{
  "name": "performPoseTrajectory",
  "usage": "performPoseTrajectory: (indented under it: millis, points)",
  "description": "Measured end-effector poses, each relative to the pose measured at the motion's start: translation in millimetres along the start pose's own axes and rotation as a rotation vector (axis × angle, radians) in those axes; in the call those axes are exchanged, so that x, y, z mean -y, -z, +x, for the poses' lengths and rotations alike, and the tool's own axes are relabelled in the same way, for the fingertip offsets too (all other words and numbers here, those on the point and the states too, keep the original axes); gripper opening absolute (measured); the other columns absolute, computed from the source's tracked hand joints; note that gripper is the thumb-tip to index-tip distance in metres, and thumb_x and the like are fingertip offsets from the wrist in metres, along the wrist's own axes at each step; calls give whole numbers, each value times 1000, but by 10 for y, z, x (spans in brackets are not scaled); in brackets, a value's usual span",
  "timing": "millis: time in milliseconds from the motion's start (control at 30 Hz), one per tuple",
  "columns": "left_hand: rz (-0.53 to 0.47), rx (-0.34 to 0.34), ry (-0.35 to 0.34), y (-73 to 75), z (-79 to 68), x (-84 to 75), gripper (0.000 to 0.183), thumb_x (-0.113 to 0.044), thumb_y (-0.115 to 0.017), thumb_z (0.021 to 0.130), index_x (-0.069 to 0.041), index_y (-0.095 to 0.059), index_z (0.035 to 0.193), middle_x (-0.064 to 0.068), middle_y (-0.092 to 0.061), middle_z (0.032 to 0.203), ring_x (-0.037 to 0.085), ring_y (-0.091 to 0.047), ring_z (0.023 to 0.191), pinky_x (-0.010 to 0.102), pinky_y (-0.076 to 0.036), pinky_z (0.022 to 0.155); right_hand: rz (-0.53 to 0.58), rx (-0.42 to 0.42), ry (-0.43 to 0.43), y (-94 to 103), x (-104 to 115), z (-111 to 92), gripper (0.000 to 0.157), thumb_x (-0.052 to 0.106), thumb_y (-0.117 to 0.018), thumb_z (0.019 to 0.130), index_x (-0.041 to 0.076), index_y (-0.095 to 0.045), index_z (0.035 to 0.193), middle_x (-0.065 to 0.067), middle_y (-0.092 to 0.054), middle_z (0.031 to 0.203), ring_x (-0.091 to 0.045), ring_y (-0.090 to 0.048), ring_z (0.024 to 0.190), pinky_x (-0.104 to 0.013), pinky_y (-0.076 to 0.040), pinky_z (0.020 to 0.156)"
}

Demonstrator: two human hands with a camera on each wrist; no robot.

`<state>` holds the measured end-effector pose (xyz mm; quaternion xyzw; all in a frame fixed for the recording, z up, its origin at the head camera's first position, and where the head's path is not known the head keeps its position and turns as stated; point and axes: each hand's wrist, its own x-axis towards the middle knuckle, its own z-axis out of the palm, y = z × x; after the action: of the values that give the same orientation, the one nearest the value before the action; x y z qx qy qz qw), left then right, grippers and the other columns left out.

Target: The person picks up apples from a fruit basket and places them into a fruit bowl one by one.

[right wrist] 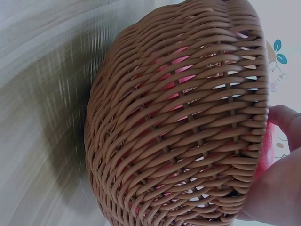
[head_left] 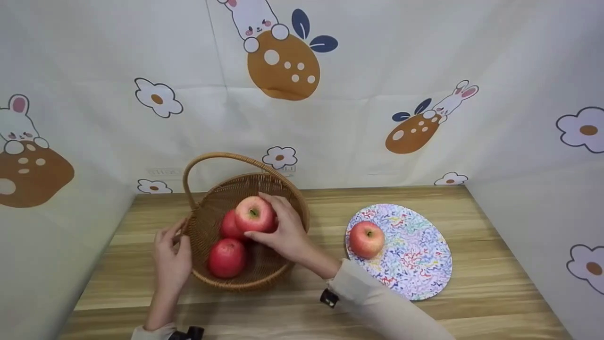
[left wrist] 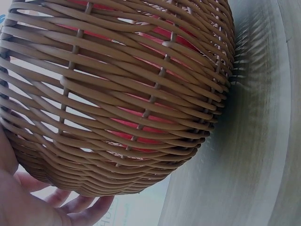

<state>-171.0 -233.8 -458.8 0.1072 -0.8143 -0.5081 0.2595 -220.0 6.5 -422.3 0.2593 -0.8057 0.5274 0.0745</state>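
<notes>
A brown wicker basket [head_left: 278,276] with an arched handle stands on the table, two red apples [head_left: 227,258] lying inside it. Over its opening, my right hand [head_left: 288,231] grips another red apple [head_left: 255,214] between thumb and fingers, stem facing up. This held apple overlaps the rear one in the head view. At the basket's left side my left hand [head_left: 172,259] holds the rim near the foot of the handle. From the left wrist, the fingers [left wrist: 91,212] of that hand show against the woven wall. The right wrist view has the right thumb and a finger just beyond the rim.
To the right, a round plate [head_left: 420,255] with a multicoloured squiggle pattern carries one red apple [head_left: 367,240] near its left edge. The wood-grain table [head_left: 486,283] is enclosed by pale curtains [head_left: 358,123] printed with rabbits and flowers, close behind the basket.
</notes>
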Motion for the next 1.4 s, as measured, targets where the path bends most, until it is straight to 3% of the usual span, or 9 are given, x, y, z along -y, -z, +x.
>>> performPoseTrajectory:
  millis: [333,700,967,1400]
  points:
    - [-7,32,23,22,2,10,44,6,-46,99,14,-59,140,30,-53,128,43,-60,114,6,-43,84,26,-19,-15,62,52,-99,80,17,-94,79,0,-57,147,-15,-62,139,-28,-60,125,-36,-54,103]
    - [-2,16,-7,16,1,25,44,8,-47,97,14,-60,138,30,-54,125,39,-61,108,7,-43,85,46,-9,4,171,92,-172,79,18,-95,78,-1,-58,146,-17,-62,141,-31,-60,129,-45,-50,112]
    - [-12,2,-7,9,-7,6,43,7,-47,97,14,-62,136,27,-56,122,39,-63,109,5,-42,82,34,0,38,240,127,-251,77,20,-95,78,1,-60,143,-16,-64,139,-29,-62,126,-40,-53,108]
    - [-4,-4,-15,9,-6,13,43,7,-48,96,13,-63,136,27,-56,121,36,-63,106,4,-42,82,197,43,-28,298,186,-401,79,11,-94,78,2,-57,148,-17,-58,140,-28,-61,123,-29,-60,94]
